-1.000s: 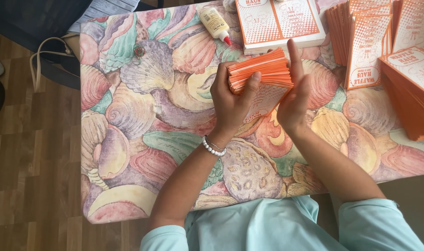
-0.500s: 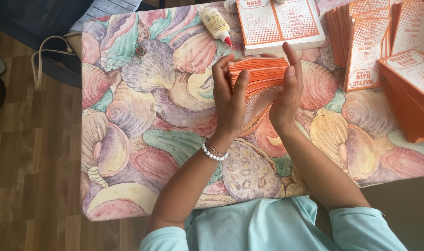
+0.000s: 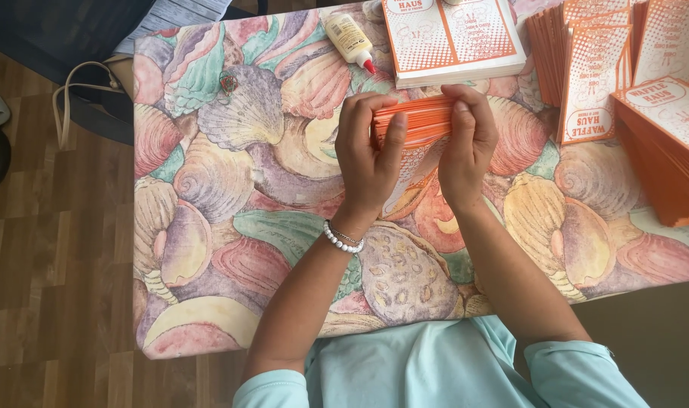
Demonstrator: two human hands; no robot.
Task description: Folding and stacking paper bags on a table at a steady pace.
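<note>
2 hands, left hand (image 3: 368,162) and right hand (image 3: 469,143), clamped 1 orange card stack (image 3: 414,121) upright over the worktop (image 3: 208,196), frame center.

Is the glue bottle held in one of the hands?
No, the glue bottle lies on the table, while both hands grip the orange paper stack.

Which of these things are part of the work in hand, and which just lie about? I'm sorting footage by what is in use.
In use:
left hand
right hand
orange card stack, held between both hands

Lying about:
glue bottle
flat printed sheets
orange piles at the right
bag on the floor
shell-print tablecloth
</note>
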